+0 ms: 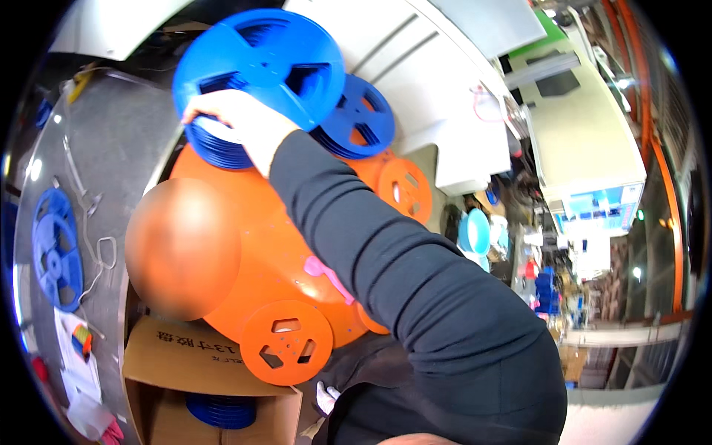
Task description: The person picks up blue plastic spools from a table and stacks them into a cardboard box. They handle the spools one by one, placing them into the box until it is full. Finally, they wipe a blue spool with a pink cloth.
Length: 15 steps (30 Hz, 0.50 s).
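My right hand (241, 122) reaches up over a stack of blue plastic reels (263, 63). Its fingers close at the near edge of the stack, beside the cut-outs of the top reel. The palm area is overexposed, so how many reels it grips cannot be made out. Behind the wrist stands a second, smaller blue reel stack (363, 119). Both stacks rest on large orange discs (259, 237). My left hand is out of view.
Smaller orange reels (288, 343) lie around the orange discs, with a pink strip (326, 276) on top. A cardboard box (193, 363) below holds more blue reels (221, 410). On the grey table at left are blue reels (55, 252) and a cable (96, 256). White cabinets (445, 81) stand behind.
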Each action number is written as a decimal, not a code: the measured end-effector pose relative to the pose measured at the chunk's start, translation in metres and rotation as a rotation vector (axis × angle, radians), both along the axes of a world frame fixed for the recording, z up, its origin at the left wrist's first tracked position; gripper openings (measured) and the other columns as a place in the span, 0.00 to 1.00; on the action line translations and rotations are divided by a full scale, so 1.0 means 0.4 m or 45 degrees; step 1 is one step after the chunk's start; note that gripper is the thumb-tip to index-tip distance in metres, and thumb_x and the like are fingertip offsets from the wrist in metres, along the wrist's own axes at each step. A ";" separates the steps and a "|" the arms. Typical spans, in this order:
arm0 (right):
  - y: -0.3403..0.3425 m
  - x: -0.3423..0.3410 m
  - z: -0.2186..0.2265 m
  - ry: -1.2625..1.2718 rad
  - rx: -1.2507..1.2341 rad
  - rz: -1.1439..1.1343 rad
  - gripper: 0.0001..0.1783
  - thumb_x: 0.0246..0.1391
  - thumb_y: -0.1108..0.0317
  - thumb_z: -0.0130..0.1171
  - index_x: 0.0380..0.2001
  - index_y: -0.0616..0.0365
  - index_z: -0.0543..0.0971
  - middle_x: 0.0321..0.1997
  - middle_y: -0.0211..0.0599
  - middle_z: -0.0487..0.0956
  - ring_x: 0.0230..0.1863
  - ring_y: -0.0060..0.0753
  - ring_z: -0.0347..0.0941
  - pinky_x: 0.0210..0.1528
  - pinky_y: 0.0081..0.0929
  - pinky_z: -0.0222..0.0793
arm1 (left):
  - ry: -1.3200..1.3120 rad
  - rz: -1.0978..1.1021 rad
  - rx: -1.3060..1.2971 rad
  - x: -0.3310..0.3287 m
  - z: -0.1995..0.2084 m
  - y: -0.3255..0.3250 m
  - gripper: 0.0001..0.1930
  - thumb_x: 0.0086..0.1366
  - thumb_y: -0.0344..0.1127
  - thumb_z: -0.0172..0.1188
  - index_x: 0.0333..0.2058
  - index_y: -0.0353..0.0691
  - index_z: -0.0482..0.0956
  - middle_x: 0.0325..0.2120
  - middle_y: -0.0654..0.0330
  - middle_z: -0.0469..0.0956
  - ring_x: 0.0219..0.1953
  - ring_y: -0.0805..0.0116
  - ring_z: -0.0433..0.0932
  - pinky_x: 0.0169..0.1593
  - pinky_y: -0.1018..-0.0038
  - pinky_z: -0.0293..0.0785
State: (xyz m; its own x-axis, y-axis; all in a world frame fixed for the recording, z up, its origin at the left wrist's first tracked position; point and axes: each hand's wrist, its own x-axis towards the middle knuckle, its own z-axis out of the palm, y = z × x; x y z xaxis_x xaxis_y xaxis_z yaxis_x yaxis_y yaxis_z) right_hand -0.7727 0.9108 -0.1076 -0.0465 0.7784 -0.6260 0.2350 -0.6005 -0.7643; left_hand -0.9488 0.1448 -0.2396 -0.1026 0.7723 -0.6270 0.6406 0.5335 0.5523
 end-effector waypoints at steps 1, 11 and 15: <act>0.001 -0.002 0.007 -0.081 -0.104 0.075 0.29 0.31 0.61 0.73 0.40 0.58 0.75 0.45 0.43 0.73 0.45 0.41 0.66 0.49 0.38 0.60 | 0.003 0.034 0.019 0.014 -0.008 -0.011 0.21 0.59 0.35 0.54 0.51 0.33 0.73 0.45 0.44 0.76 0.48 0.46 0.74 0.54 0.60 0.69; -0.279 0.039 -0.019 -1.121 0.239 0.941 0.37 0.31 0.49 0.68 0.46 0.59 0.77 0.45 0.51 0.79 0.48 0.46 0.76 0.49 0.36 0.71 | -0.045 0.154 -0.068 0.012 0.152 0.104 0.17 0.61 0.35 0.52 0.47 0.34 0.75 0.44 0.44 0.77 0.47 0.47 0.74 0.53 0.61 0.68; -0.502 0.042 0.022 -1.131 0.569 0.879 0.27 0.31 0.56 0.63 0.38 0.59 0.80 0.37 0.50 0.81 0.40 0.47 0.78 0.44 0.36 0.73 | -0.113 0.230 0.092 -0.048 0.117 0.069 0.16 0.62 0.36 0.51 0.46 0.34 0.76 0.42 0.44 0.78 0.46 0.46 0.75 0.51 0.61 0.70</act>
State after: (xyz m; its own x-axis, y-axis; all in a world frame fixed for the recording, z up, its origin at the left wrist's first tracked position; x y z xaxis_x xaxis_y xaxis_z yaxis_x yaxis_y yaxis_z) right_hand -0.7558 0.7099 -0.0988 -0.2279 0.9152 -0.3325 0.9501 0.1342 -0.2816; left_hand -0.9681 0.1724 -0.1929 -0.1908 0.7895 -0.5833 0.4852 0.5924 0.6431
